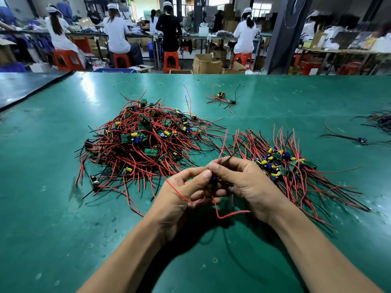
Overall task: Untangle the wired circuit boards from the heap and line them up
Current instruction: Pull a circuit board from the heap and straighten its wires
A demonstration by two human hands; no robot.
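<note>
A tangled heap [139, 142] of small green circuit boards with red and black wires lies on the green table [53, 218], left of centre. To the right, a second group of boards [283, 163] lies side by side with wires fanned out. My left hand [179, 197] and my right hand [243, 182] meet in front of both piles and together pinch one small wired board [213, 180], mostly hidden between the fingers. Its red wires [222, 214] loop down below my hands and one rises toward the heap.
A small cluster of wired boards [222, 98] lies farther back. A single board [361, 140] and more wires [380, 121] sit at the right edge. Beyond the table's far edge, several people sit on red stools at benches among cardboard boxes.
</note>
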